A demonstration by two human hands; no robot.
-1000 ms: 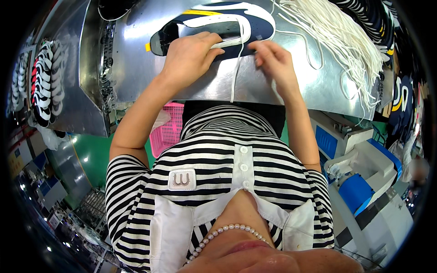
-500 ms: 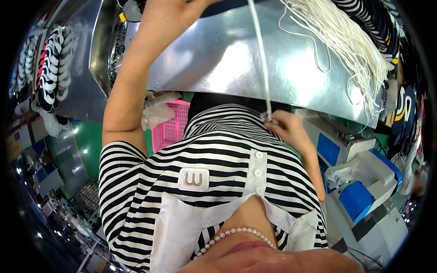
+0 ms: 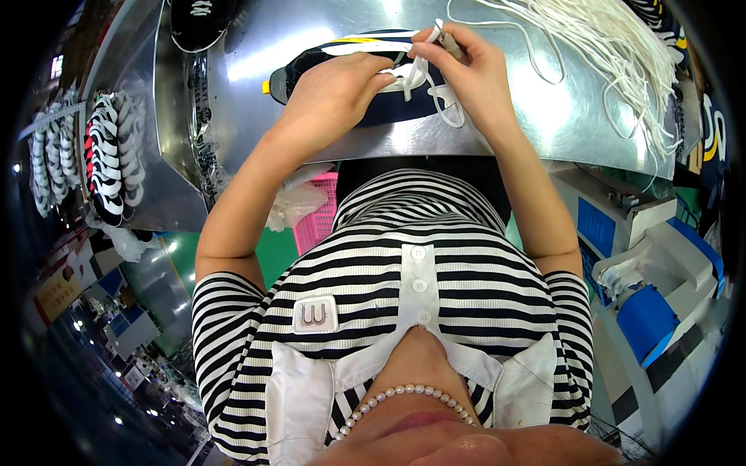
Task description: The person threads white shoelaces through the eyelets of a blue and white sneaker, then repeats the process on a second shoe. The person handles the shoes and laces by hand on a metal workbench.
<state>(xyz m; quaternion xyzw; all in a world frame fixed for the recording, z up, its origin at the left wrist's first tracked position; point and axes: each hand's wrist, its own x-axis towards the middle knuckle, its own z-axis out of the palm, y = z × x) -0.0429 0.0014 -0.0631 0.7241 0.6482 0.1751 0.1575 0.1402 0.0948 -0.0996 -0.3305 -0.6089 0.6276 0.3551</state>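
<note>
I see the left hand (image 3: pixel 330 97) pressed palm-down on a dark navy shoe (image 3: pixel 350 78) that lies on its side near the top centre of the frame, on the shiny metal counter (image 3: pixel 544 116). Its fingers (image 3: pixel 379 79) are curled over the shoe's upper, holding it flat against the counter; they close on the shoe itself rather than on the lace. The shoe shows a white stripe and a yellow trim along its upper edge, with the toe pointing toward the upper left.

The right hand (image 3: pixel 474 74) sits just to the right of the left one, above the shoe's opening. Its fingers (image 3: pixel 435 48) are pinched shut on a white shoelace (image 3: pixel 435 97), gripping it near the tip at the top of the frame. The lace loops down from that pinch across the shoe and curls onto the counter just below the hand.

In the upper right of the frame a loose bundle of white laces (image 3: pixel 622 54) fans across the counter, well apart from both hands. At the top left, another dark shoe (image 3: pixel 198 19) with white lacing lies partly out of view. Down the left side, a row of black-and-white shoes (image 3: pixel 109 171) stands beside the counter. A pink basket (image 3: pixel 318 221) shows below the counter's edge, near the left forearm.
</note>
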